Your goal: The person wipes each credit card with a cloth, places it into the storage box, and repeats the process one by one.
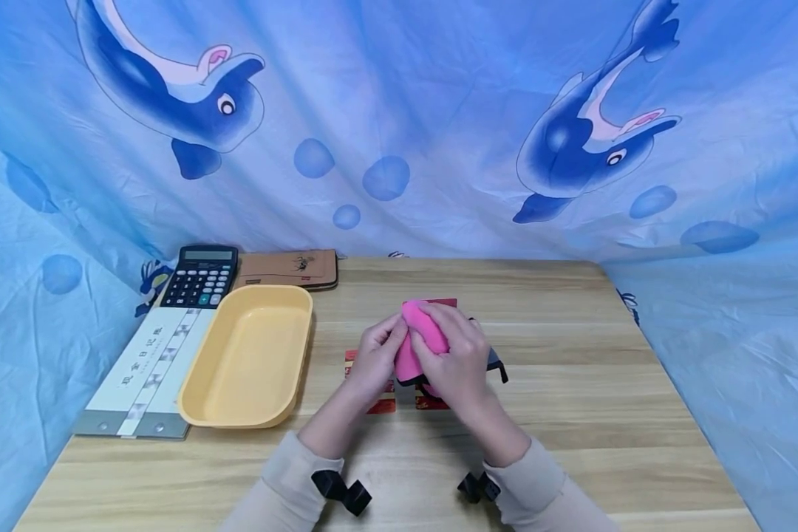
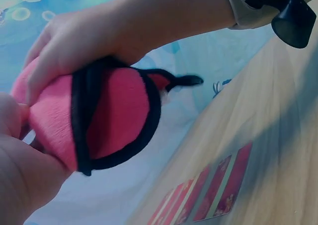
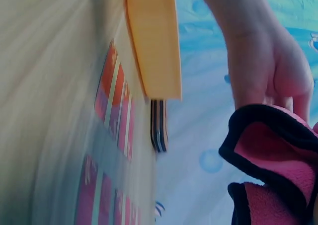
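Above the middle of the table, both hands hold a pink fleecy fabric piece with black edging (image 1: 408,360). My left hand (image 1: 374,356) grips its left side, thumb pressed near the top. On its other side, my right hand (image 1: 462,362) pinches the fabric with thumb and fingers. In the left wrist view the black-edged fabric (image 2: 121,115) bulges out like a pouch below the hands. An opening between its black borders shows in the right wrist view, where the pink fabric (image 3: 273,205) is folded. Some fingertips are hidden by the fabric and hands.
Red striped cards (image 1: 382,406) lie under the hands. A dark grey item with a black strap (image 1: 495,360) is partly hidden behind the right hand. Leftward are a yellow tray (image 1: 253,362), a calculator (image 1: 199,277), a white ledger (image 1: 140,362) and a brown wallet-like case (image 1: 292,267).
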A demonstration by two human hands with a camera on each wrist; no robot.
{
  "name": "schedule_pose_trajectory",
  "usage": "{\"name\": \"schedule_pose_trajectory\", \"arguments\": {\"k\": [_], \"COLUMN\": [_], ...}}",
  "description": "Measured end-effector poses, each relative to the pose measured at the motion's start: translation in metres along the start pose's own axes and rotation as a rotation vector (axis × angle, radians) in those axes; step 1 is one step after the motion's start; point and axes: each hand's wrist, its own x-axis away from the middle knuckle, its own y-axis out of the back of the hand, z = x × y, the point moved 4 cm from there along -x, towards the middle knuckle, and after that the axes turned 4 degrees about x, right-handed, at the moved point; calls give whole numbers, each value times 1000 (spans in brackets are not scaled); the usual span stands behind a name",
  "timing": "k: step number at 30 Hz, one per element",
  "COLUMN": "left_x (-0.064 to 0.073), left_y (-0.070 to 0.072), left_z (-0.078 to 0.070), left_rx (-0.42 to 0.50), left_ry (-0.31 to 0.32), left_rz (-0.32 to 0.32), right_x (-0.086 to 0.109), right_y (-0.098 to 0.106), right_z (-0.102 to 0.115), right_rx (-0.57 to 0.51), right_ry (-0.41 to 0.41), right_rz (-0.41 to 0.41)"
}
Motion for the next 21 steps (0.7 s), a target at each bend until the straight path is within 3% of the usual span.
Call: {"name": "schedule_pose_trajectory", "arguments": {"k": [9,15,21], "left_x": [-2,-5,-6], "left_y": [11,27,49], "left_z": [-8,-13,-33], "left_rx": [-49,-87,-67], "left_ry": [-20,10,42], "left_rz": [-25,-141,-282], "right_x": [-7,-7,-6], "right_y": [13,22,36], "right_z": [-22,-43,-65], "right_rx": [99,158,174], "right_ry": [-42,-73,-125], "right_rz": [0,15,0]}}
